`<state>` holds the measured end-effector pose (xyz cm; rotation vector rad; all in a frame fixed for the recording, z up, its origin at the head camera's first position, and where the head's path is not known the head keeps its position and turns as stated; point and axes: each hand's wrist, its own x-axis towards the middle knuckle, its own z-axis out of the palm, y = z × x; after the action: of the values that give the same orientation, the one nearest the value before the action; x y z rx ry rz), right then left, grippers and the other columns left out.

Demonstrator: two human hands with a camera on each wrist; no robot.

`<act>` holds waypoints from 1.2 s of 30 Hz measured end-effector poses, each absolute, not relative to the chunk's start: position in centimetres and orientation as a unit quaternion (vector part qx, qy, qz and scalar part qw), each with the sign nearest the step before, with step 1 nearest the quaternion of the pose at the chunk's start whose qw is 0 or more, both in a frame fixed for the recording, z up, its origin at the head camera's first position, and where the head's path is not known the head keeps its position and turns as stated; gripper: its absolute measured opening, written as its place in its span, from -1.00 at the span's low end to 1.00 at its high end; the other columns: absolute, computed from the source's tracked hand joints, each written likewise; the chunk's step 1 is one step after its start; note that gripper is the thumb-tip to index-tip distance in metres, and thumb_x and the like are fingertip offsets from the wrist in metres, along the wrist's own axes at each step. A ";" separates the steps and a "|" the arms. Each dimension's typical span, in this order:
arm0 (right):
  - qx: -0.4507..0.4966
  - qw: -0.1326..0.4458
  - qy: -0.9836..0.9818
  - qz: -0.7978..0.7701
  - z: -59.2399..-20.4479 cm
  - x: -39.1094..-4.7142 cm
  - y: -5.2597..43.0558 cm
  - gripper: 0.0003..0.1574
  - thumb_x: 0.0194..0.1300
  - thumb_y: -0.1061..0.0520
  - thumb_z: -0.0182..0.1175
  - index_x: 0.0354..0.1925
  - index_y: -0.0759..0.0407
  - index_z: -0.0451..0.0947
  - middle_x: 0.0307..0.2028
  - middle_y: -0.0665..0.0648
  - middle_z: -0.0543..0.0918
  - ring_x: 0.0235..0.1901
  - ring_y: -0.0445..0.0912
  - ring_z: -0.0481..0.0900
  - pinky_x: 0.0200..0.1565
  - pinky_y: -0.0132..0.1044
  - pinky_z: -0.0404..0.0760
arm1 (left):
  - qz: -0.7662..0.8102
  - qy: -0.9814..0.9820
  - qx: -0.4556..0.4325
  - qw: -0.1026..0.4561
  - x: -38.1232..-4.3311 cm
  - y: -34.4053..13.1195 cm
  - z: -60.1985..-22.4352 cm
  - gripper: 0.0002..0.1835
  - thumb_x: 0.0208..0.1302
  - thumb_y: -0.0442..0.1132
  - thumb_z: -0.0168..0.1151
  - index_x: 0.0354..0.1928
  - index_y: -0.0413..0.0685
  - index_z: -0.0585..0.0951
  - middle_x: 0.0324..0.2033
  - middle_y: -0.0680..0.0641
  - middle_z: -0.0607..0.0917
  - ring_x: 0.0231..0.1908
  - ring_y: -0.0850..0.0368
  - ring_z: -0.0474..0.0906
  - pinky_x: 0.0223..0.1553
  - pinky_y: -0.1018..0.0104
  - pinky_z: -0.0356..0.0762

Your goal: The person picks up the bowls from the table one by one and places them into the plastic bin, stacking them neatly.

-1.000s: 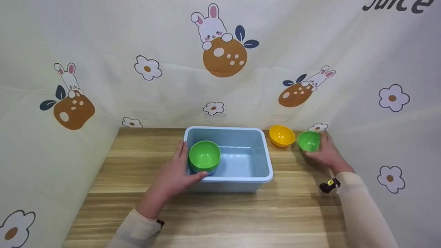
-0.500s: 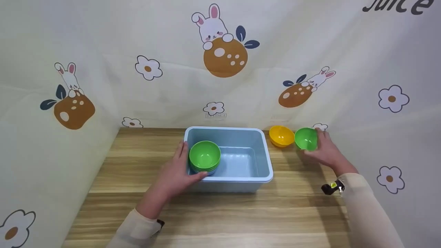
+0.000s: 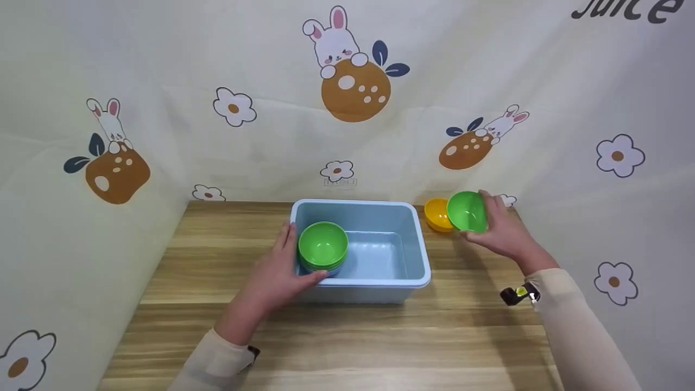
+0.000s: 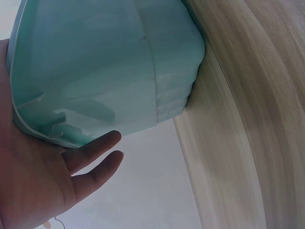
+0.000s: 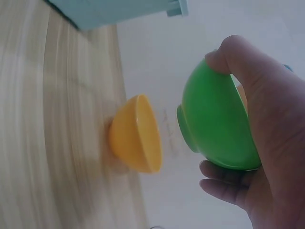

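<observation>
My right hand (image 3: 502,231) holds a green bowl (image 3: 467,210) by its rim, tilted and raised off the table; in the right wrist view the thumb lies at one side of this bowl (image 5: 217,119) and fingers at the other. Just left of it and partly covered in the head view, a yellow bowl (image 5: 136,136) stands on the table. My left hand (image 3: 274,279) grips the front left corner of a light blue plastic bin (image 3: 380,283), thumb over the front rim, fingers along the left side. A stack of bowls, green (image 3: 323,245) on top, sits inside the bin's left part.
The wooden table (image 3: 347,347) carries the bin near its back edge. A patterned cloth (image 3: 260,146) with rabbits and flowers hangs behind and on both sides. The bin's right part shows its bare floor (image 3: 374,255).
My right hand has lifted the green bowl and moved it left, so that it now partly covers the yellow bowl in the head view. The left hand and bin stay put.
</observation>
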<state>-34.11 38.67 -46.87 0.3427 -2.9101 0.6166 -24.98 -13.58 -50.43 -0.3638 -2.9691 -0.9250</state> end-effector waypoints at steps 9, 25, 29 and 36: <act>0.127 0.056 -0.971 0.196 -45.1 -33.6 36.7 0.51 0.21 -0.37 0.55 0.76 0.15 -0.02 0.37 0.38 0.40 0.07 0.31 0.59 0.04 0.31 0.75 | -0.297 -0.948 -0.115 0.007 -24.9 -13.6 -50.4 0.55 0.12 0.76 0.26 0.80 -0.17 -0.10 0.78 -0.26 -0.12 0.52 -0.52 0.36 0.37 -0.47 0.47; 0.157 0.036 -0.956 0.245 -43.5 -33.0 35.0 0.49 0.21 -0.31 0.58 0.76 0.12 -0.02 0.39 0.35 0.39 0.17 0.29 0.57 0.12 0.31 0.72 | -0.301 -0.946 -0.117 0.009 -24.8 -13.6 -50.2 0.54 0.13 0.76 0.26 0.80 -0.18 -0.08 0.78 -0.27 -0.11 0.50 -0.52 0.38 0.33 -0.44 0.53; 0.161 0.028 -0.952 0.259 -43.1 -32.9 34.5 0.49 0.20 -0.28 0.60 0.77 0.10 -0.03 0.41 0.32 0.39 0.23 0.27 0.54 0.17 0.31 0.71 | -0.297 -0.948 -0.118 0.008 -24.8 -13.6 -50.1 0.54 0.13 0.76 0.25 0.80 -0.18 -0.09 0.78 -0.27 -0.11 0.48 -0.52 0.41 0.33 -0.43 0.55; 0.175 0.027 -0.945 0.275 -43.0 -32.7 34.0 0.47 0.21 -0.22 0.61 0.76 0.10 -0.02 0.41 0.32 0.37 0.27 0.29 0.52 0.20 0.34 0.68 | -0.295 -0.949 -0.114 0.005 -24.8 -13.5 -50.1 0.54 0.12 0.76 0.25 0.80 -0.17 -0.08 0.78 -0.26 -0.11 0.49 -0.52 0.41 0.32 -0.42 0.55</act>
<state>-32.69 33.96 -43.00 0.5417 -2.9183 0.8481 -24.78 -13.51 -50.10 -0.3571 -2.9703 -0.9247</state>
